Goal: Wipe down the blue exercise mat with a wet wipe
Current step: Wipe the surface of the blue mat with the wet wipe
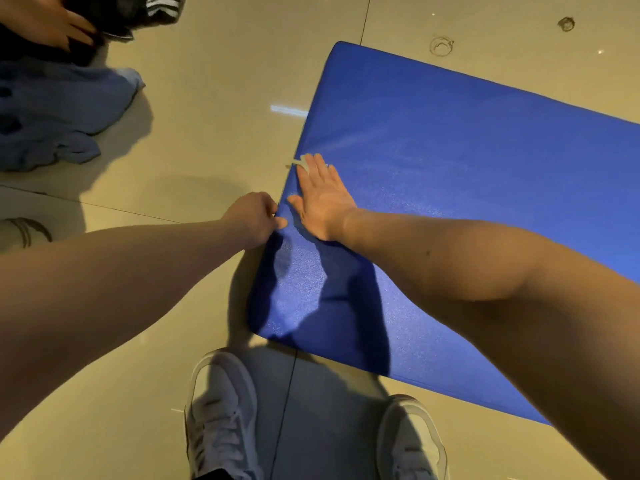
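Two grips meet on the blue exercise mat (450, 174) lying on the floor (214, 140): left grip (254, 218) pinches its edge, right grip (322, 199), flat and unclenched, presses the wet wipe (300, 162) onto it.

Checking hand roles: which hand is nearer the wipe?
Right. The right hand presses flat on the mat, fingertips on the wipe; the left hand grips the mat's edge, nearer the person.

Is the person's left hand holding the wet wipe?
No: the left hand grips the edge of the blue mat, while the wet wipe lies under the fingers of the flat right hand.
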Tool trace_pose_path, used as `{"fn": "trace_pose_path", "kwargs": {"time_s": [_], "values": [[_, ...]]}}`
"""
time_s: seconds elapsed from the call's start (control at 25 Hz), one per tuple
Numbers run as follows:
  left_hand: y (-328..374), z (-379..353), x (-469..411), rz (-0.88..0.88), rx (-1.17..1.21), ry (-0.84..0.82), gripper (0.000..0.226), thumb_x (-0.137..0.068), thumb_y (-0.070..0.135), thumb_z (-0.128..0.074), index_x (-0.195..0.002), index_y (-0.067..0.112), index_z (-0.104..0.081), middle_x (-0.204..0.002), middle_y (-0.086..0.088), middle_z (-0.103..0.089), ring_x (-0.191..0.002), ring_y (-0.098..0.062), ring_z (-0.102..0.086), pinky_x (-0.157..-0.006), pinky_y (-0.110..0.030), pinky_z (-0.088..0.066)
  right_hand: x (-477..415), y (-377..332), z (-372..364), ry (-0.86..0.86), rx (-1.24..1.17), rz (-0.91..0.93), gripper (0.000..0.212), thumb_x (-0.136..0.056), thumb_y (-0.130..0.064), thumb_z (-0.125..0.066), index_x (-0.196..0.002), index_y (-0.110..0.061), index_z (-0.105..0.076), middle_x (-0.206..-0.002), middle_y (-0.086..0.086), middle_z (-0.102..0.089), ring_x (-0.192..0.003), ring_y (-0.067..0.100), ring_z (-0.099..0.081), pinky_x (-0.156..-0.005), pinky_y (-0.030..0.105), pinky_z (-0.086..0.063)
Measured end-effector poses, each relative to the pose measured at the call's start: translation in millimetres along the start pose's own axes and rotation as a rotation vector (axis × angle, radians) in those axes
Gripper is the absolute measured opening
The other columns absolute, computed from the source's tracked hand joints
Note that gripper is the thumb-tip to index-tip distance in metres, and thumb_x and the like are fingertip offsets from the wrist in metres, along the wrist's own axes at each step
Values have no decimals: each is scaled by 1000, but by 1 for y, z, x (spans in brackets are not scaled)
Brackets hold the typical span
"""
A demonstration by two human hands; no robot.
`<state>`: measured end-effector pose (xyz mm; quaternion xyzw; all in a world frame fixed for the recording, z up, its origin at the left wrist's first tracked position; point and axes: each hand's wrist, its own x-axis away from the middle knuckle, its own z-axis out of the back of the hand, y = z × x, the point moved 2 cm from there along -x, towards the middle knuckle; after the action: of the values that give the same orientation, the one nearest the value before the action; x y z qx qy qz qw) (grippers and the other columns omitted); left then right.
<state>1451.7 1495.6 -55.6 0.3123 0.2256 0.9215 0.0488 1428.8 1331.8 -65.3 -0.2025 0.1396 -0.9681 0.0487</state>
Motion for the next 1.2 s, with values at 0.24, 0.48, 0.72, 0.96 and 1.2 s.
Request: {"fn": "trace_pose_path", "kwargs": {"time_s": [0.24, 0.48, 0.72, 0.96, 1.2], "values": [[-3, -3, -1, 6, 5, -4, 23, -91, 28, -73, -96, 11, -58, -93, -7, -62, -87, -27, -57, -85, -37, -48, 20, 28, -2, 26, 76, 71, 69, -105, -47, -25, -159, -12, 0, -167, 3, 6, -153, 24, 9, -125, 41, 1], [-7, -2, -2, -56, 3, -21, 25, -92, 29, -71, -100, 10, -58, -98, -8, -63, -93, -29, -59, -86, -39, -48, 80, 119, 14, 68, 87, -52, 69, -102, -49, -19, -158, -9, -9, -167, 6, -5, -153, 29, -1, -123, 48, -10], [-14, -3, -6, -75, 96, -17, 24, -88, 27, -75, -96, 11, -60, -92, -10, -67, -88, -29, -61, -86, -40, -50, 48, 44, 4, 43, -23, -31, 68, -106, -40, -31, -157, -1, -8, -165, 17, 3, -153, 31, 7, -124, 44, 2], [-15, -2, -5, -86, 189, -55, 22, -88, 14, -76, -100, 3, -61, -74, -3, -60, -74, -22, -53, -74, -29, -42, 20, -8, -9, -2, 91, 138, 68, -107, -42, -27, -158, -2, -4, -165, 16, 7, -153, 29, 9, -125, 40, 4], [-19, -6, 5, -88, 141, -3, 22, -89, 22, -73, -101, 12, -57, -93, -10, -69, -88, -30, -63, -87, -40, -52, 64, 50, -2, -26, 146, 305, 66, -103, -42, -28, -157, -6, -14, -166, 11, -9, -153, 29, -6, -124, 43, -11]]}}
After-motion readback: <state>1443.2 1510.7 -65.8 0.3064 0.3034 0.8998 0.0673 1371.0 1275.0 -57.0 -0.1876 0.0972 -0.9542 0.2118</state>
